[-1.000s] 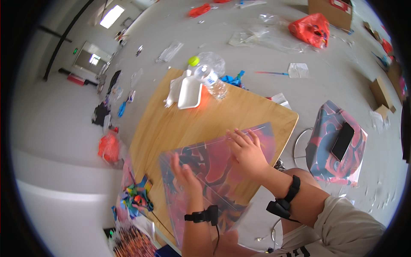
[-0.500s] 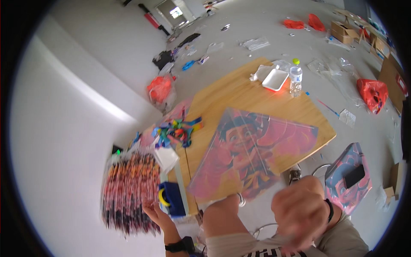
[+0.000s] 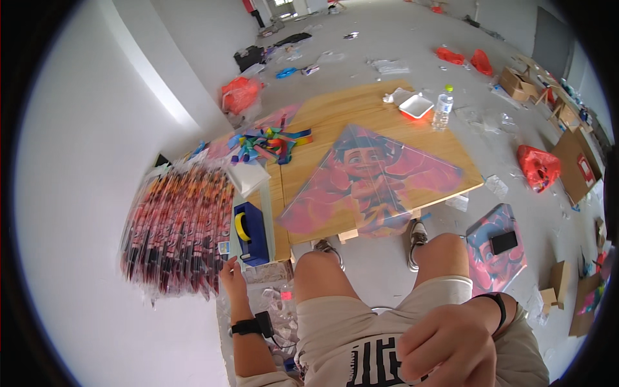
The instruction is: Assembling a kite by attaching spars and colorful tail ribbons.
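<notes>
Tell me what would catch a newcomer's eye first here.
Probably the kite-shaped sheet, spread on the table with its lower end past the near edge. Left of it, a crowded row of packets and a blue tape dispenser stand out, the left hand close by.

Right grip [image 3: 448, 349] cut off by lower edge; black print [image 3: 369, 362] behind partly hidden.

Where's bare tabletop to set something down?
Widest bare patch: the wooden table between the ribbon pile, printed sheet and white tray. Smaller: between the printed sheet and bottle. Crowded: the left side, with the ribbon pile, packaged stack and tape dispenser, near the left hand.
</notes>
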Tool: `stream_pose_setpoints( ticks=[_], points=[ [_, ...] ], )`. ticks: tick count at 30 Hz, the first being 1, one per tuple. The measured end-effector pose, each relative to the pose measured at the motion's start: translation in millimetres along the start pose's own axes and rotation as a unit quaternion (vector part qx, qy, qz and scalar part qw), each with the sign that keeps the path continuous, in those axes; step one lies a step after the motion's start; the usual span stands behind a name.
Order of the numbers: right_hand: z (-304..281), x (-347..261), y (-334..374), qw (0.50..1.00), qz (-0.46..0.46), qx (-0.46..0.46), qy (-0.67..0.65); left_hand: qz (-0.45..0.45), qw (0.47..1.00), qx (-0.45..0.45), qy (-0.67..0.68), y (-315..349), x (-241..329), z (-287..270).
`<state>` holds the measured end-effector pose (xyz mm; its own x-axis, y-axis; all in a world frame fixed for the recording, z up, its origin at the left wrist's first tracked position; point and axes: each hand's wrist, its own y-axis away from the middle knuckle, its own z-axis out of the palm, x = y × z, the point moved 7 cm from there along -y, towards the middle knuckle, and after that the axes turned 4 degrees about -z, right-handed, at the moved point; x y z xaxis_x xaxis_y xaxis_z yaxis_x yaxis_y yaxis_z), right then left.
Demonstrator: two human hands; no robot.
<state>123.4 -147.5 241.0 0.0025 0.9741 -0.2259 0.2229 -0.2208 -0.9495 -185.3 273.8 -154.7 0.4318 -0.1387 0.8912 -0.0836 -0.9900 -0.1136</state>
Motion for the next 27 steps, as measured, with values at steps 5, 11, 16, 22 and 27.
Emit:
stream_pose_setpoints(
  ticks=[5,11,16,22,27],
  points=[
    [22.5,-7.6,-13.3,1.0,0.005,0.002,-0.004,0.002,0.998,-0.04,0.047,-25.3,-7.0,20.4],
    [10.5,-20.8,-12.7,0.998,0.052,-0.015,0.011,-0.064,0.995,-0.072,0.028,-52.9,-16.2,39.5],
    [5.1,-28.8,35.8,0.99,0.103,0.012,0.101,-0.141,0.982,-0.108,0.066,-59.8,-15.4,46.4],
    [-14.9,-42.8,54.3,0.964,0.195,0.029,0.178,-0.123,0.984,-0.082,0.096,-52.6,21.7,38.3],
    [-23.7,-40.4,79.0,0.933,0.282,0.093,0.203,-0.159,0.973,-0.106,0.131,-35.9,44.9,19.3]
  ],
)
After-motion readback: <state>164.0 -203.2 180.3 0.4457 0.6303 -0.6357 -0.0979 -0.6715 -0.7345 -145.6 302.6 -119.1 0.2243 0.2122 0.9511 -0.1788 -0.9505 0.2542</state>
